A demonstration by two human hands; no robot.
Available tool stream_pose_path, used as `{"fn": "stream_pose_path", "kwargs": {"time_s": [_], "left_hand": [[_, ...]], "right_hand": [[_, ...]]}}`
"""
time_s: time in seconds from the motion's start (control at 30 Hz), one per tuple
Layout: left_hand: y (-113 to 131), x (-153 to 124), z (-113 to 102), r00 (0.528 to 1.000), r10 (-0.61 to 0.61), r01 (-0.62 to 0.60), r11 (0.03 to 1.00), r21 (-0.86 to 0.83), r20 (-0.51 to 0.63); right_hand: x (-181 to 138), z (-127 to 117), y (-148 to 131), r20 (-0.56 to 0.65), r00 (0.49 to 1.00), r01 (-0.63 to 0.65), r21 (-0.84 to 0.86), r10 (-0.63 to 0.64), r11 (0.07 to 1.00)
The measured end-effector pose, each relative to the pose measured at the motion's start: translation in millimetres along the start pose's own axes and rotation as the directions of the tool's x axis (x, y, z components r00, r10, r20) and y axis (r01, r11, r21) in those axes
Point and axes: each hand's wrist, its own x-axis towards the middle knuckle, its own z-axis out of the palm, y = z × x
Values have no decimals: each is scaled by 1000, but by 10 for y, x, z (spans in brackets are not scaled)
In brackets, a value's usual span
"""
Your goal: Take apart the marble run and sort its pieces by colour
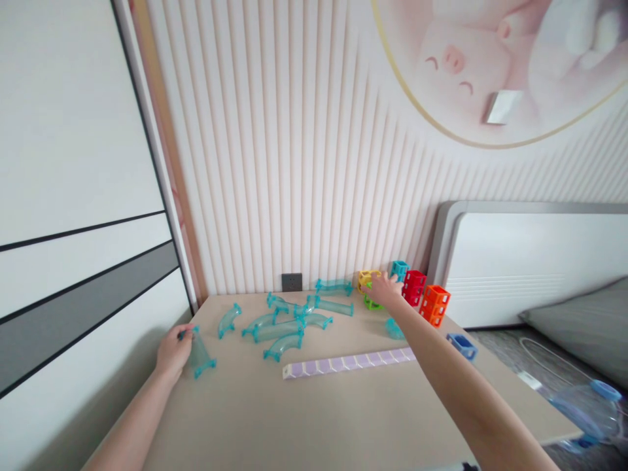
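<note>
At the left edge of the table my left hand (175,348) is closed on the upper end of a translucent teal track piece (199,353), which slants down to the right. My right hand (387,289) reaches to the back right, its fingers bent against a yellow open-frame block (364,280). Just below those fingers is a green block (371,303). Behind and beside this hand stand a teal block stack (399,267), a red stack (415,286) and an orange stack (436,305). The hand partly hides the yellow and green blocks.
Several curved and straight teal track pieces (279,330) lie mid-table (275,418). A long lilac strip (343,364) crosses in front, partly behind my right forearm. A teal piece (394,329) and a blue block (462,346) lie right. A wall socket (292,282) sits behind the table.
</note>
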Motion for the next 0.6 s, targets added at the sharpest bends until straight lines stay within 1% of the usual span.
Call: {"fn": "stream_pose_path", "kwargs": {"time_s": [0.03,0.1,0.17,0.23,0.37,0.43,0.47,0.5,0.53,0.57,0.6], "left_hand": [[15,-8,18,1000,15,-15,999,40,11],[66,-33,64,998,55,-59,993,107,37],[125,-71,114,992,103,-113,981,156,70],[168,-114,160,984,147,-166,967,196,104],[209,-178,200,962,236,-266,928,262,139],[268,-216,202,952,281,-306,905,296,123],[329,-249,206,940,323,-340,890,304,106],[417,-298,217,922,377,-386,872,302,90],[532,-366,236,875,479,-477,835,277,62],[673,-457,265,803,592,-591,781,202,64],[833,-569,304,734,674,-678,727,109,79]], "right_hand": [[-5,54,69,12,999,-47,15,47,999],[-21,158,165,39,995,-89,54,87,995],[-29,227,217,59,995,-89,98,84,991],[-22,242,238,70,995,-83,143,74,986],[11,114,195,62,997,-63,270,48,961],[19,0,107,40,999,-31,360,17,932],[16,-62,37,31,1000,-10,412,-3,911],[5,-123,-55,25,999,12,467,-27,884],[-16,-181,-169,25,998,35,527,-57,849],[-52,-232,-305,31,995,59,589,-95,806],[-103,-275,-462,40,990,79,652,-138,754]]}}
